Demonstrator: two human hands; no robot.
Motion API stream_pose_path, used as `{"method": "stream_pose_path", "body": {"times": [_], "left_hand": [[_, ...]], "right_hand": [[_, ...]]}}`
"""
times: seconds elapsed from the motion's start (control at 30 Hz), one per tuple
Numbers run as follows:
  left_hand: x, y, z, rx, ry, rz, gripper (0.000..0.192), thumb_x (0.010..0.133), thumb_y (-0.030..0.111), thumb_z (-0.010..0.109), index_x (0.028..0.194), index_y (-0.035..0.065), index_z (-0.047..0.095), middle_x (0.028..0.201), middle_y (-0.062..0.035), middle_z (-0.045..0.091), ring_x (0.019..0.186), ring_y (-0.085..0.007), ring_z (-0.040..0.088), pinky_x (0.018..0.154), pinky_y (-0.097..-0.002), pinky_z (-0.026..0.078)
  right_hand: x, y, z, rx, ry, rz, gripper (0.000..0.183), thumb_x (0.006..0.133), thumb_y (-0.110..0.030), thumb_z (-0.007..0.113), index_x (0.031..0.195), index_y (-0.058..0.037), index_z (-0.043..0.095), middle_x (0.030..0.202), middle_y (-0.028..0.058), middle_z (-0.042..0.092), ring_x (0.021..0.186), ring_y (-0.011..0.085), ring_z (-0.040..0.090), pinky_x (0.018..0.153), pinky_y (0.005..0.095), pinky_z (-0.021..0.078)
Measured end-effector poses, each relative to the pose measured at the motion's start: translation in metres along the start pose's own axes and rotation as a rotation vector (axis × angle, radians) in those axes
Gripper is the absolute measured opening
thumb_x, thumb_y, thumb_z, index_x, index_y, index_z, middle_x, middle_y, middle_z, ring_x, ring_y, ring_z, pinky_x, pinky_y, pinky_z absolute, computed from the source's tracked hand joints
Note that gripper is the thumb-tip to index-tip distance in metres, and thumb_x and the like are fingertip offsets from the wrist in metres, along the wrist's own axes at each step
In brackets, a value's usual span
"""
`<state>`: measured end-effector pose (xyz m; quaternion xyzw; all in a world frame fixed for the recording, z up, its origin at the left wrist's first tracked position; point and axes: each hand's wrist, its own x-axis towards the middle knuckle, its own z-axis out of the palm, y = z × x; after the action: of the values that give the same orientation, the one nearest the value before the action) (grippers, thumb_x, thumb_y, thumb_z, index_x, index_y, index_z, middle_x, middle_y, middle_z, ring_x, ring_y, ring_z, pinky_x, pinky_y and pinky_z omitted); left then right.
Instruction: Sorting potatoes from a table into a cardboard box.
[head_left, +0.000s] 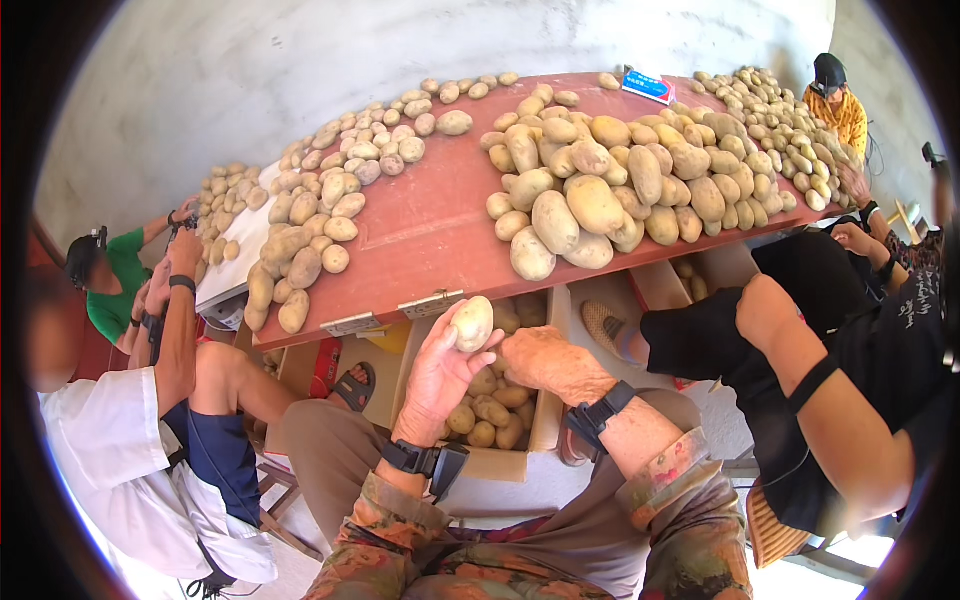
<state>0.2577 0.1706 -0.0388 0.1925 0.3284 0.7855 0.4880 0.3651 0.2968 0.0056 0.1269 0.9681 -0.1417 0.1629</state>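
A pale oval potato (473, 324) is held upright in my left hand (429, 375), between the thumb and fingers. My right hand (553, 363) is beside it, back of the hand up and fingers curled. Its fingertips are hidden, so I cannot tell whether it grips anything. Below both hands a cardboard box (495, 465) stands between my knees with several potatoes (487, 411) in it. Just beyond is the front edge of a red door-like tabletop (420, 225), with a large potato heap (600, 187) to the right and smaller potatoes (307, 225) to the left.
Metal hinges (431, 304) are on the tabletop's front edge. A blue and red carton (648, 85) lies near the wall. People sit close on both sides, one in a white shirt (112, 442), another in black clothing (847, 405). More cardboard boxes (716, 270) stand under the table.
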Motion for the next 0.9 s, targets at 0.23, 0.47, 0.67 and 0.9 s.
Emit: {"method": "stream_pose_path", "body": {"times": [0.23,0.47,0.67,0.9], "left_hand": [[-0.011,-0.010,-0.014,-0.110,0.059,-0.041,0.049,0.089,0.021,0.051,0.133,0.0055,0.034,0.128,-0.0142,0.046,0.112,-0.0351,0.051,0.078,-0.0361,0.052],[-0.025,-0.012,-0.027,0.074,0.155,-0.081,0.041,0.089,0.019,0.050,0.127,0.0044,0.041,0.114,-0.0181,0.055,0.099,-0.0268,0.060,0.076,-0.0350,0.053],[0.012,0.027,0.007,0.310,0.111,-0.023,0.039,0.089,0.020,0.050,0.123,0.0023,0.043,0.104,-0.0156,0.059,0.084,-0.0203,0.063,0.066,-0.0285,0.054],[0.109,0.064,-0.006,0.405,0.117,-0.078,0.037,0.087,0.021,0.054,0.118,0.0020,0.045,0.104,-0.0116,0.057,0.085,-0.0240,0.062,0.068,-0.0331,0.054]], "right_hand": [[0.006,0.007,0.008,0.023,0.052,-0.039,0.020,0.077,-0.009,0.052,0.090,-0.0018,0.067,0.090,0.0159,0.066,0.090,0.0291,0.063,0.075,0.0385,0.0500],[0.011,0.005,0.012,0.016,0.100,-0.047,0.019,0.077,-0.009,0.053,0.088,-0.0031,0.067,0.091,0.0161,0.066,0.090,0.0293,0.064,0.075,0.0380,0.0506],[0.014,0.001,0.017,-0.037,0.026,-0.058,0.019,0.077,-0.008,0.054,0.088,-0.0034,0.068,0.091,0.0160,0.066,0.089,0.0290,0.064,0.073,0.0376,0.0514],[0.018,-0.005,0.011,-0.049,-0.015,-0.052,0.019,0.077,-0.008,0.055,0.091,-0.0037,0.067,0.093,0.0154,0.066,0.090,0.0289,0.064,0.074,0.0370,0.0517]]}}
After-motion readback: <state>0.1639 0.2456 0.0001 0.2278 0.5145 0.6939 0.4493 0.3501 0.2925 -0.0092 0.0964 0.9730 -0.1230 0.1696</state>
